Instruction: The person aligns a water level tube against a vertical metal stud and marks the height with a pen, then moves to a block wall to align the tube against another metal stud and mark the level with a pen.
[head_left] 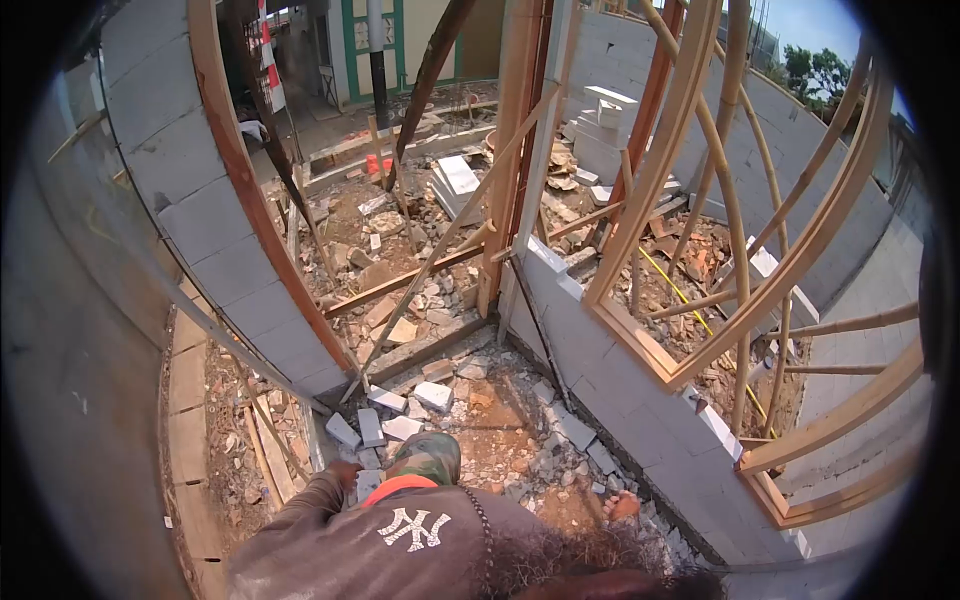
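Neither my left hand nor my right hand can be made out. Directly below me a co-worker in a brown-grey jacket (415,530) with a white logo bends forward, seen from behind, with a camouflage cap (430,457) and an orange collar. The co-worker's left hand (345,472) is beside several grey-white blocks (369,427) on the rubble. Another hand (622,505) lies low over the rubble on the right; its arm is hidden, and it seems to be the co-worker's. Dark, blurred hair fills the bottom edge.
A grey block wall (640,400) runs down the right, topped by wooden window frames (650,360). Bamboo poles (735,250) lean across them. On the left stands another block wall (215,240) with a wooden post. Rubble (420,305) and stacked white blocks (458,176) lie beyond the doorway.
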